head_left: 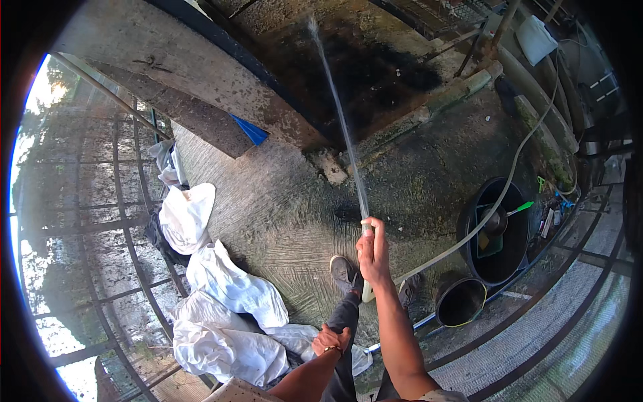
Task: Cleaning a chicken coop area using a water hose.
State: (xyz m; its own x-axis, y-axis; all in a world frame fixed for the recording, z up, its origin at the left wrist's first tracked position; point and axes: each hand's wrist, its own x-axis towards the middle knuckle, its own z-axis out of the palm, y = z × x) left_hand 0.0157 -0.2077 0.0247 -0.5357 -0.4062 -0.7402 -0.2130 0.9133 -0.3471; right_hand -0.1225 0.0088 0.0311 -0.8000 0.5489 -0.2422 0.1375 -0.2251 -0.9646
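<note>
My right hand [372,251] grips the end of a pale flexible hose [508,183], with the thumb and a finger at its mouth. A jet of water [339,108] shoots from it over a wet, dark-stained concrete floor area [351,75] behind a low concrete curb [427,115]. From my fist the hose bends down near my shoes, then runs right, over a large black tub, and up towards the back right. My left hand [332,340] rests near my left thigh and knee, fingers partly curled, and no object shows in it.
White sacks [231,346] lie in a heap at left. The large black tub [469,241] at right holds a pan with a green handle [520,207]; a black bucket [459,301] stands beside it. A concrete wall [201,65] slants across the upper left. Metal mesh fencing [532,346] borders the right.
</note>
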